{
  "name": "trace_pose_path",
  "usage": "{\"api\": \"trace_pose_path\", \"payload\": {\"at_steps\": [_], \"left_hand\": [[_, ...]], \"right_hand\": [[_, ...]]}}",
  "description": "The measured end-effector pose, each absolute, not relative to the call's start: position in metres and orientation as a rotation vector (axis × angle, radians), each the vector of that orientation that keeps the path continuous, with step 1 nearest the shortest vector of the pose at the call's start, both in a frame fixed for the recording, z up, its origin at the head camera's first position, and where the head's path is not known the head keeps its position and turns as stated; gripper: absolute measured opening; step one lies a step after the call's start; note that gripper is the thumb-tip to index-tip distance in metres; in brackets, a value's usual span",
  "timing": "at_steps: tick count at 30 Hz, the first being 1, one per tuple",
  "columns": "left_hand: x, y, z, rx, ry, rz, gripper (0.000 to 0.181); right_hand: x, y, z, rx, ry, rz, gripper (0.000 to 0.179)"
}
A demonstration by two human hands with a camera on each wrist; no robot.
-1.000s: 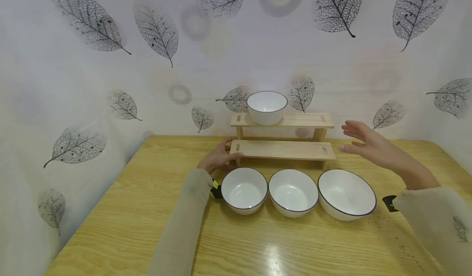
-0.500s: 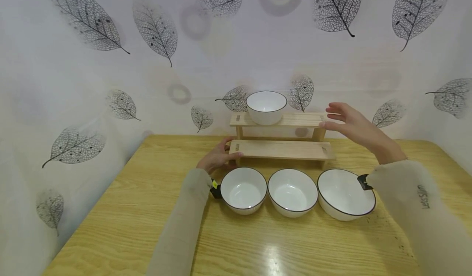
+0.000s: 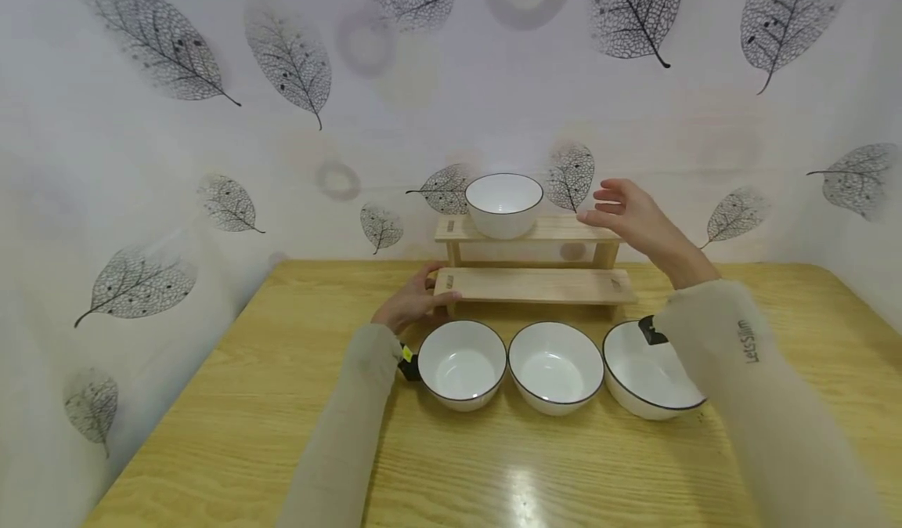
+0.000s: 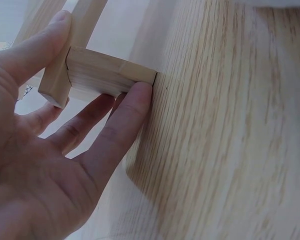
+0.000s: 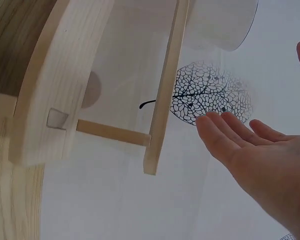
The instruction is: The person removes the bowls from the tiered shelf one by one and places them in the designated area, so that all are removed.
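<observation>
On the counter (image 3: 247, 434), the two-tier wooden stand (image 3: 535, 285) is held at its left end by the left grip (image 3: 411, 301), seemingly a steadying step while the upper bowl (image 3: 503, 222) is dealt with. That bowl sits on the top tier, left of the wide, empty right grip (image 3: 637, 218) and not touching it, so the next move probably calls for reaching leftward and closing on its side.

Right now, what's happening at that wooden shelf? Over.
Left hand gripping wooden shelf, left end. Right hand empty, beside the upper bowl. Three bowls standing in front.
</observation>
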State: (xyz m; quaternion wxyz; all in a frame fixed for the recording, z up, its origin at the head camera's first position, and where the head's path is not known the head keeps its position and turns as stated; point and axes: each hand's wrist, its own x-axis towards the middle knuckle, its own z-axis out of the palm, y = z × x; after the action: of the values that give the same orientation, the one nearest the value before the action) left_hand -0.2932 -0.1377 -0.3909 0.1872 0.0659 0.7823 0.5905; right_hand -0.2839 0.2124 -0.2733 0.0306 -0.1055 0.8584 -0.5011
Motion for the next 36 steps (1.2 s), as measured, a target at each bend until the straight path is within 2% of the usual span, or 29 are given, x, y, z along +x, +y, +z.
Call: {"api": "trace_pose_path", "payload": {"at_steps": [14,23,36], "left_hand": [[-0.295,-0.137,-0.391,0.182,2.209,1.657,0.071],[-0.292,-0.137,-0.390,0.178,2.194,1.677,0.070],[-0.292,-0.137,-0.390,0.181,2.245,1.639,0.070]], "right_hand": [[-0.306,0.174,-0.287,-0.229,2.551,-1.729,0.092],[-0.316,0.154,-0.293,-0.209,2.489,-1.797,0.101],[-0.327,0.132,-0.300,-0.269,2.405,-1.901,0.105]]}}
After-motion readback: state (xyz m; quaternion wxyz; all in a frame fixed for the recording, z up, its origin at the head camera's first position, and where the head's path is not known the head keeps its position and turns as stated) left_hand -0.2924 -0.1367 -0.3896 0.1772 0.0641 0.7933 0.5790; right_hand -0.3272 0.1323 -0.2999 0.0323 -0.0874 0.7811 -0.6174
